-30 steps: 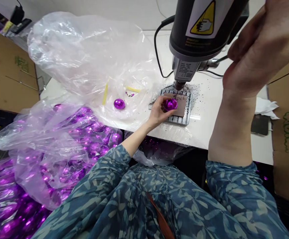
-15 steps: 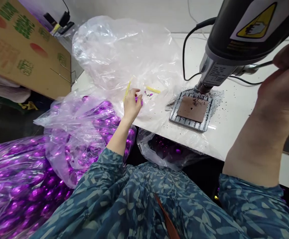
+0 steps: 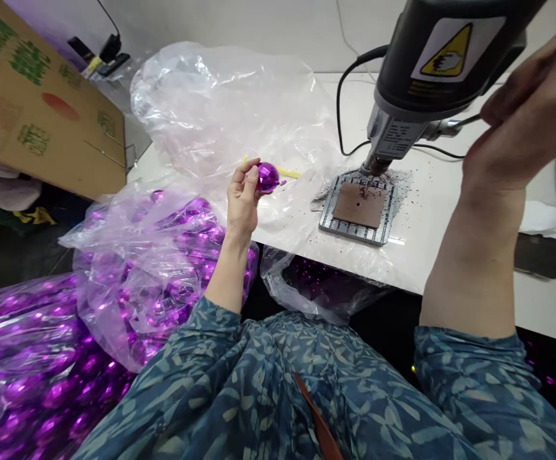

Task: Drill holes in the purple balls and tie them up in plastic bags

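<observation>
My left hand point(image 3: 242, 199) pinches a shiny purple faceted ball point(image 3: 268, 178) between thumb and fingers, just above the white table. My right hand point(image 3: 522, 128) is closed around the end of the metal lever point(image 3: 461, 122) on a small bench drill press point(image 3: 395, 131). Below the drill head sits a grey slotted base plate point(image 3: 326, 220). A brown square pad point(image 3: 355, 207) with a small hole lies on it. Dark shavings are scattered over the pad and the tabletop. The ball is left of the base plate, apart from it.
Clear bags point(image 3: 139, 268) full of purple balls stand at the left. Crumpled clear plastic point(image 3: 230, 96) covers the table's back left, with a yellow strip point(image 3: 289, 173) near the ball. A cardboard box point(image 3: 43, 115) is far left; a dark phone-like slab point(image 3: 537, 255) and white tissue lie right.
My left hand has lifted from the plastic on the table and now shows the purple ball in its fingers. My right hand stays at the lever; the whole view has shifted slightly.
</observation>
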`<state>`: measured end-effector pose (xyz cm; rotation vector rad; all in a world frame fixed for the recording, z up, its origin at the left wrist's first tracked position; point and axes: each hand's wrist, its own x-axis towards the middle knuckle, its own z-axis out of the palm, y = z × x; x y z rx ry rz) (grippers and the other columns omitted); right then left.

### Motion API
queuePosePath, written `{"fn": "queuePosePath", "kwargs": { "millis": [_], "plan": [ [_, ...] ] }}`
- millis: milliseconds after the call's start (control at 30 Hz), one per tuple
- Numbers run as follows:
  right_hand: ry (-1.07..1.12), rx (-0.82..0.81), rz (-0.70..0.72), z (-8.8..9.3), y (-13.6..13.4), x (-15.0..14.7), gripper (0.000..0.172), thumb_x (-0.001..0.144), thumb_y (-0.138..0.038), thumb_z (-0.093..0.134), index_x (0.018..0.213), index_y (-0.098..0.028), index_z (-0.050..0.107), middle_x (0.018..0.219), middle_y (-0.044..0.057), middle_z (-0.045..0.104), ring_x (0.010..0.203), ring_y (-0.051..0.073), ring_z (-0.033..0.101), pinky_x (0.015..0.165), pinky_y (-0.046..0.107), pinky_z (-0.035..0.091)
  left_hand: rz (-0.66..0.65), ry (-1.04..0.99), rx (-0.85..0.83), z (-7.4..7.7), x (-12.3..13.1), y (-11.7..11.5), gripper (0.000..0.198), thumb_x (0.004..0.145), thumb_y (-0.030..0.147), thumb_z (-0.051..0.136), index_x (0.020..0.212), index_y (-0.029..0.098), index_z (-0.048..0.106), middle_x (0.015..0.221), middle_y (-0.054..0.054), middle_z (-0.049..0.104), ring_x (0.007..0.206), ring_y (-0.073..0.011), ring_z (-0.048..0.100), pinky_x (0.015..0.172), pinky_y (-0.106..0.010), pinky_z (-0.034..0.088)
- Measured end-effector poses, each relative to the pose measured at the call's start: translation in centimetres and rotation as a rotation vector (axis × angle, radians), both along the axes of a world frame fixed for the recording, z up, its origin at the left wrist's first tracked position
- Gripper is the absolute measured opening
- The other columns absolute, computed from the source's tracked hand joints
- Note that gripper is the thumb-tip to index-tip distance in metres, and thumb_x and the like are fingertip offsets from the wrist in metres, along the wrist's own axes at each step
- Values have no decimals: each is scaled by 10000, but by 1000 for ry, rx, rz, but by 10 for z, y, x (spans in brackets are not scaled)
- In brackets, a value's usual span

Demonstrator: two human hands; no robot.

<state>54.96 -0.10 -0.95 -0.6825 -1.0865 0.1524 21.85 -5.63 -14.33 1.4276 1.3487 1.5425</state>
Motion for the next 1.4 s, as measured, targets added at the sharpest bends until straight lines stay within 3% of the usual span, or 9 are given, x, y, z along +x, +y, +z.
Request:
{"fn": "queuePosePath", "kwargs": {
  "millis": [100, 200, 367, 467, 633, 900, 1100, 1300, 1400],
  "plan": [
    [98, 111, 45, 4, 2, -7, 684, 661, -723, 661, 605, -246, 173, 483, -63, 150, 369, 18, 256, 461, 237, 142, -293, -58, -64, 9, 41, -24, 511, 1038, 654, 524, 1416, 319, 597, 1366, -105, 661, 1213, -232, 684, 904, -351, 621],
    [91, 142, 83, 6, 1, -10, 706, 663, -723, 673, 610, -237, 165, 479, -70, 130, 346, 22, 289, 409, 238, 107, -492, -115, -200, -8, 84, -26, 556, 1043, 657, 515, 1404, 244, 604, 1411, -135, 650, 1261, -237, 671, 981, -391, 626],
    [63, 114, 9, -1, 9, -6, 703, 704, -772, 616, 614, -240, 166, 439, -64, 194, 320, 23, 222, 373, 315, 45, -449, -344, -359, -56, 128, 9, 587, 946, 684, 657, 1253, 184, 652, 1290, -133, 721, 1166, -212, 712, 967, -399, 619],
    [73, 102, 0, -6, 11, -4, 693, 731, -760, 599, 633, -244, 148, 453, -63, 180, 336, 27, 182, 392, 342, 47, -389, -319, -348, -70, 136, 23, 671, 866, 710, 740, 1258, 175, 633, 1197, -131, 745, 1081, -221, 733, 878, -386, 614],
    [-3, 118, 46, -6, 4, -3, 669, 791, -755, 612, 626, -259, 194, 469, -53, 216, 378, 39, 223, 428, 356, 93, -337, -217, -265, -75, 140, 26, 688, 823, 688, 796, 1252, 182, 613, 1075, -103, 768, 1014, -212, 728, 872, -360, 571],
    [24, 149, 76, 0, -7, -10, 644, 787, -684, 611, 624, -250, 165, 457, -60, 188, 377, 31, 228, 472, 350, 101, -363, -6, -129, -80, 154, 41, 537, 841, 443, 844, 1253, 179, 625, 1151, -124, 748, 1015, -215, 695, 861, -358, 554],
    [-3, 17, 93, 7, -23, -11, 663, 703, -736, 622, 617, -220, 214, 477, -57, 260, 428, 6, 283, 537, 237, 181, -285, 246, -38, -80, 157, 43, 510, 799, 340, 880, 1243, 224, 657, 1249, -118, 689, 1103, -248, 649, 921, -396, 556],
    [20, 20, 80, 9, -29, -13, 639, 711, -673, 636, 614, -196, 221, 477, -52, 290, 440, -14, 298, 583, 198, 219, -414, 406, 191, -74, 159, 40, 507, 809, 290, 869, 1251, 206, 635, 1228, -100, 657, 1194, -276, 618, 1079, -471, 502],
    [16, 5, 65, 8, -30, -15, 644, 715, -668, 624, 624, -199, 193, 476, -52, 275, 441, -20, 299, 603, 195, 256, -488, 330, 139, -78, 165, 40, 518, 860, 279, 809, 1315, 202, 572, 1283, -113, 648, 1220, -268, 638, 1063, -454, 531]
  ]
}}
